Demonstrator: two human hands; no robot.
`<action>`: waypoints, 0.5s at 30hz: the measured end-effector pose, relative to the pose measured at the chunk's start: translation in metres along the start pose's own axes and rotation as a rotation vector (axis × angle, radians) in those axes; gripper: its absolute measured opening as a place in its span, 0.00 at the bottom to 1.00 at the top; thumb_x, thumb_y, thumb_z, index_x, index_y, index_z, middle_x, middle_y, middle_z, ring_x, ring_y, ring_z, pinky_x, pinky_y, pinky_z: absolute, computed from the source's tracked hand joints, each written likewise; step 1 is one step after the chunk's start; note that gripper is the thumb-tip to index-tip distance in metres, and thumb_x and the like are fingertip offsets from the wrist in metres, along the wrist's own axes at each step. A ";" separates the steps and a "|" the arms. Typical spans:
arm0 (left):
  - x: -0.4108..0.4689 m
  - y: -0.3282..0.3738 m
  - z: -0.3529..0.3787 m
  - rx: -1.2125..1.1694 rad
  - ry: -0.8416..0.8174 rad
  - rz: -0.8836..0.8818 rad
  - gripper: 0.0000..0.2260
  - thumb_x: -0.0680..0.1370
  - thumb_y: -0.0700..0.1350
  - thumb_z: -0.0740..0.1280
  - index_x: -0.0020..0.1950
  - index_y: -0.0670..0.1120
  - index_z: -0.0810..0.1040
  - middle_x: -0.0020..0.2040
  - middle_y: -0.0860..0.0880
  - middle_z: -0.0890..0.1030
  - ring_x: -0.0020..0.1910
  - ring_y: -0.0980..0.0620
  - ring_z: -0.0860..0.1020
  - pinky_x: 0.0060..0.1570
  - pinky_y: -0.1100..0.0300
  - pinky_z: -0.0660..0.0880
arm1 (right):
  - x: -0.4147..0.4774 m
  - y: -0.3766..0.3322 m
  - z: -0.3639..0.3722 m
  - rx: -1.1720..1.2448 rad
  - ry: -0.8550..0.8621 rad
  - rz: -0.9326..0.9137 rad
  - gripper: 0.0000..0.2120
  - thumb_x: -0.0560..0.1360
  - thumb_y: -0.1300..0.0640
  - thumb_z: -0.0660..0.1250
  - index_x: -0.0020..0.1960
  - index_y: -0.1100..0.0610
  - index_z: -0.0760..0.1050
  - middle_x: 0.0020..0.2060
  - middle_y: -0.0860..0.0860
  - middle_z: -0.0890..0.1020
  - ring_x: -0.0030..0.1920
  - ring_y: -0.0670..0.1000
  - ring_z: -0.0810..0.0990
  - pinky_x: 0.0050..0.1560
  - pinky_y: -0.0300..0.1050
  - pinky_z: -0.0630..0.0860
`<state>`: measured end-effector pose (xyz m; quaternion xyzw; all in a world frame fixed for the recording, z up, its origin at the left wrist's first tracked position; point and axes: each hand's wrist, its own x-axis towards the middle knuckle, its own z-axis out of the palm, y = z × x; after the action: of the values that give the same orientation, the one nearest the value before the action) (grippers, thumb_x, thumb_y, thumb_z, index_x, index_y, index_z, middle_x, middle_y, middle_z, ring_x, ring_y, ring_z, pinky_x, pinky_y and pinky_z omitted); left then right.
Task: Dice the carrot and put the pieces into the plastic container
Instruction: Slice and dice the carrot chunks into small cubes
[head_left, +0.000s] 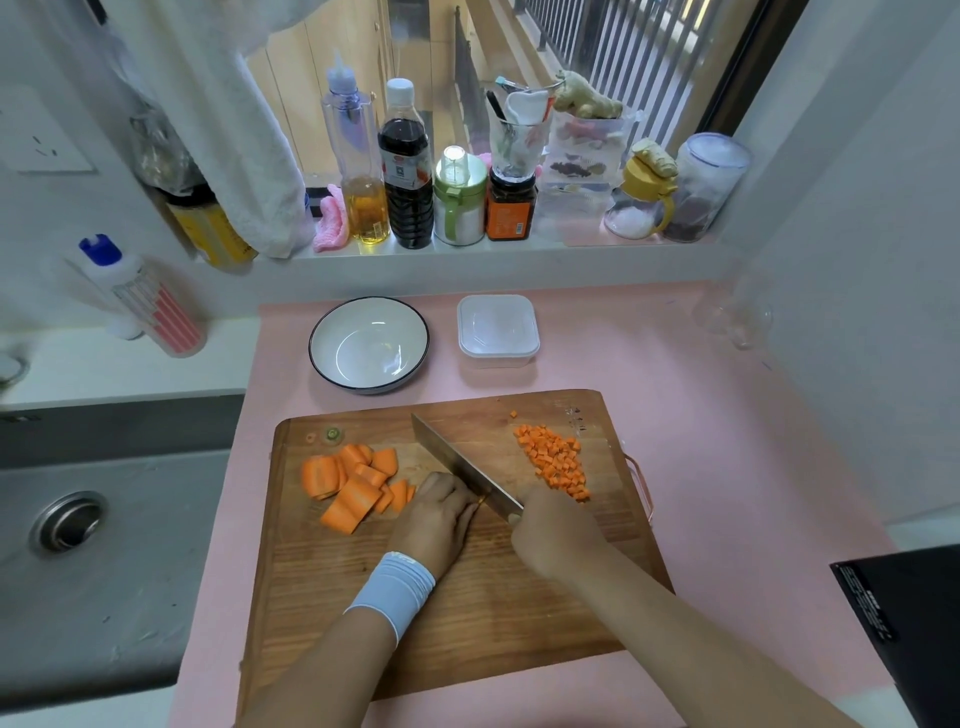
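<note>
A wooden cutting board (467, 597) lies on the pink counter. Large carrot chunks (353, 483) are piled on its left side, and a heap of small carrot dice (556, 460) sits on its right. My right hand (558, 535) grips the handle of a cleaver (457, 462), whose blade points away to the upper left. My left hand (439, 517), fingers curled, holds a carrot piece down against the blade; the piece is almost wholly hidden under the fingers. The square plastic container (497, 332) stands empty beyond the board.
A white bowl with a dark rim (369, 343) stands left of the container. A steel sink (78, 525) is to the left. Bottles and jars (405, 166) line the window sill. A black box (904, 613) sits at the right edge.
</note>
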<state>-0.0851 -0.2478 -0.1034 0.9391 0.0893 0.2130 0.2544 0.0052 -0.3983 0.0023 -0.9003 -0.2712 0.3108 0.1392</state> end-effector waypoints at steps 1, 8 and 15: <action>0.000 0.001 0.000 0.004 -0.004 -0.007 0.01 0.75 0.40 0.72 0.43 0.44 0.82 0.43 0.50 0.78 0.47 0.52 0.74 0.46 0.60 0.73 | 0.000 0.000 0.000 0.002 0.000 0.001 0.05 0.81 0.55 0.62 0.47 0.51 0.73 0.39 0.48 0.77 0.40 0.50 0.78 0.39 0.45 0.75; 0.000 0.003 -0.004 -0.001 0.008 -0.027 0.02 0.73 0.39 0.74 0.42 0.44 0.82 0.42 0.50 0.79 0.48 0.54 0.73 0.48 0.64 0.72 | -0.003 0.001 0.003 -0.022 0.023 -0.026 0.07 0.82 0.53 0.61 0.50 0.54 0.75 0.40 0.49 0.78 0.43 0.52 0.79 0.38 0.45 0.72; -0.001 0.002 -0.003 -0.041 0.039 -0.017 0.02 0.73 0.39 0.74 0.41 0.43 0.82 0.40 0.49 0.79 0.46 0.53 0.73 0.49 0.66 0.70 | -0.014 0.004 0.005 -0.048 0.094 -0.075 0.06 0.82 0.52 0.61 0.53 0.52 0.74 0.42 0.47 0.78 0.43 0.51 0.78 0.43 0.48 0.77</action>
<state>-0.0875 -0.2484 -0.1007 0.9286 0.0977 0.2310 0.2734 -0.0060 -0.4090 0.0038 -0.9062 -0.3051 0.2562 0.1417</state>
